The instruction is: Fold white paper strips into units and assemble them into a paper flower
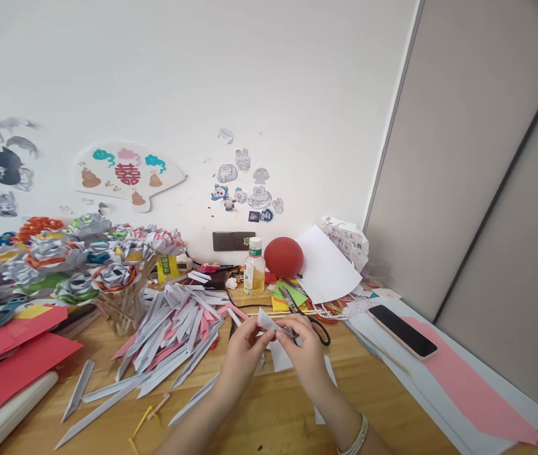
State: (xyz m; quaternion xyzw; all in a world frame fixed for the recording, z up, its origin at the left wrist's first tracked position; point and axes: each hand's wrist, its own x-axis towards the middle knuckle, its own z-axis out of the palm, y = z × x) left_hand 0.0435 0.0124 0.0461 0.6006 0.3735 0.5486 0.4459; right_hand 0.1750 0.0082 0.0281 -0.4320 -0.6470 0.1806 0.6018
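Note:
Between my two hands, just above the wooden table (287,395), is a small piece of folded white paper (267,320). My left hand (248,341) pinches its left side with thumb and fingers. On the right side my right hand (301,339) grips it the same way, thumbs nearly meeting. White paper pieces (281,357) lie on the table under my hands. Behind my right hand are black-handled scissors (318,328), partly hidden. A heap of folded white and pink paper strips (174,328) spreads to the left of my left hand.
Folded paper flowers (60,253) stand at the back left. A drink bottle (254,268) and a red balloon (284,257) are behind my hands. To the right, a phone (402,331) rests on pink paper (472,392). Red paper (22,373) lies far left.

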